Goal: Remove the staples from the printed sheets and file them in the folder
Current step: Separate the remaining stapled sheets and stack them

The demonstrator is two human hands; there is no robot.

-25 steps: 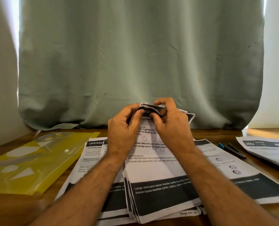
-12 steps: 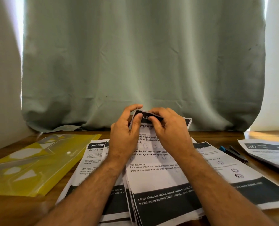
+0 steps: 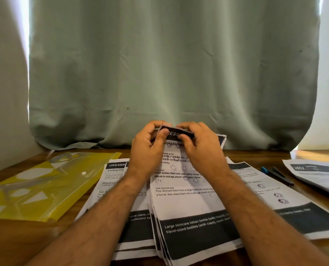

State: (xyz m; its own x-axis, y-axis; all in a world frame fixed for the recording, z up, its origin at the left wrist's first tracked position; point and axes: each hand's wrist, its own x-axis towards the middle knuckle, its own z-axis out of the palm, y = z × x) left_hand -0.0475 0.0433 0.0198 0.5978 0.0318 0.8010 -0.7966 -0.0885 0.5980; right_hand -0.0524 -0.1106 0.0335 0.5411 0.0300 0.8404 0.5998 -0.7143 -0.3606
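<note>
At the left of the frame, the yellow folder (image 3: 44,187) lies flat on the wooden table (image 3: 15,242) with its flap open, waiting — nothing of this set is filed in it yet, as far as I can tell. Just right of it, loose printed sheets (image 3: 117,181) fan out under my forearms. At the centre, my left hand (image 3: 146,150) pinches the top edge of the stapled packet (image 3: 188,204), thumb in front and fingers curled behind the black header strip. My right hand (image 3: 200,148) pinches the same folded-over edge just beside it, fingertips touching the spot where I judge the staple sits; the staple itself is too small to see. So I take this to be the staple-pulling step, done bare-handed. The next move calls for prying the prongs up and drawing the wire out without tearing the corner — then sliding the freed pages left toward the folder. Further right lies a blue and black tool (image 3: 277,175), untouched, and at the right edge another printed set (image 3: 317,175).
</note>
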